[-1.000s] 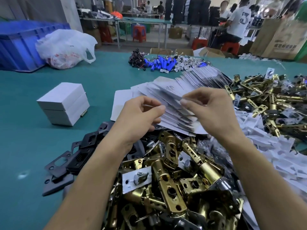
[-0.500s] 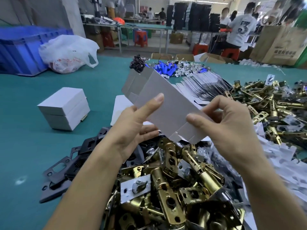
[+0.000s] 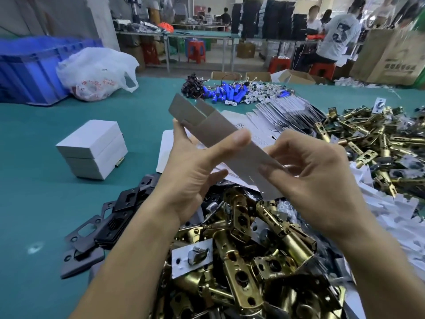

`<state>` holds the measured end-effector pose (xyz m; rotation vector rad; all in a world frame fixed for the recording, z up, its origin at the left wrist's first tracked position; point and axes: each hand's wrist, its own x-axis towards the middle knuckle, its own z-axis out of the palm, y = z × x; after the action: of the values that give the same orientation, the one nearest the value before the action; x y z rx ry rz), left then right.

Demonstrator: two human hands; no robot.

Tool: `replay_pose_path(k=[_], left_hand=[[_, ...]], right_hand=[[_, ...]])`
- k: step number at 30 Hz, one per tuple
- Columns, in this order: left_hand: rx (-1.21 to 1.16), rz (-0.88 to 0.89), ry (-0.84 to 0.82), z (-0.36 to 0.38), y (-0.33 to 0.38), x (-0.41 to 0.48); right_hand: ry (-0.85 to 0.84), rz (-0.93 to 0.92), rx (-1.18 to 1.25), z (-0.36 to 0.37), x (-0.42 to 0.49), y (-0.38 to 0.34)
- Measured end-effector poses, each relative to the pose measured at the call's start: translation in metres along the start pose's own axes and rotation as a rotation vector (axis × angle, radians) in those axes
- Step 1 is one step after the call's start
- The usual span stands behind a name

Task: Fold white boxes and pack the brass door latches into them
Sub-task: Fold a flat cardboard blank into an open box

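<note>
Head view: your left hand (image 3: 190,178) and right hand (image 3: 315,180) both pinch the flat box (image 3: 220,134), thumbs clamped on it, above the latch pile (image 3: 241,261). Squeeze off-crease and it could buckle or slip into the pile.

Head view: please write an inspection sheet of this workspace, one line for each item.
surface: green table, largely covered on the right.
job's things: flat box blank held up in both hands; stack of blanks behind it; folded white boxes stacked at left; brass latches heaped in front.
clutter: black plates, blue cylinders, white plastic bag, blue crate.
grips: left hand and right hand both pinch the blank.
cables: thin wires by the cylinders.
surroundings: people at far tables, red stools, cardboard boxes.
</note>
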<state>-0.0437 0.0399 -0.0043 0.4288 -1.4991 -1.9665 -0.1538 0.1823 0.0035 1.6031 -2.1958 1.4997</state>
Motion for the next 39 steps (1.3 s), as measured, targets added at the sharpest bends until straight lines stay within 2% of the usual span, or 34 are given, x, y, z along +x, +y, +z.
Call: replay_pose_path(k=[3, 6, 9, 12, 16, 22, 28, 31, 34, 39], left_hand=[[-0.060, 0.049, 0.004, 0.003, 0.001, -0.003], [0.041, 0.280, 0.105, 0.006, 0.006, -0.009], [0.420, 0.644, 0.185, -0.001, 0.006, -0.007], [0.778, 0.794, 0.190, -0.012, 0.000, -0.002], [1.087, 0.756, -0.036, -0.023, -0.006, 0.004], [1.392, 0.710, -0.033, -0.016, -0.001, -0.003], [1.549, 0.719, 0.028, -0.008, 0.004, -0.010], [1.543, 0.780, 0.035, -0.002, 0.006, -0.013], [1.534, 0.830, 0.017, 0.002, 0.011, -0.016], [1.449, 0.788, -0.080, 0.007, 0.013, -0.020]], right_hand=[[-0.061, -0.071, -0.104, 0.001, -0.003, -0.005], [-0.062, -0.156, -0.133, 0.006, -0.003, -0.012], [-0.155, -0.133, -0.052, 0.008, -0.002, -0.015], [-0.191, 0.000, 0.009, 0.002, -0.002, -0.010], [-0.046, 0.155, 0.277, -0.009, 0.001, -0.008], [-0.160, 0.210, 0.548, -0.006, 0.001, -0.018], [0.019, 0.192, 0.330, 0.001, -0.001, -0.015], [0.064, 0.194, 0.252, 0.007, -0.002, -0.014], [0.091, 0.188, 0.266, 0.010, -0.001, -0.012], [0.081, 0.145, 0.330, 0.013, 0.002, -0.006]])
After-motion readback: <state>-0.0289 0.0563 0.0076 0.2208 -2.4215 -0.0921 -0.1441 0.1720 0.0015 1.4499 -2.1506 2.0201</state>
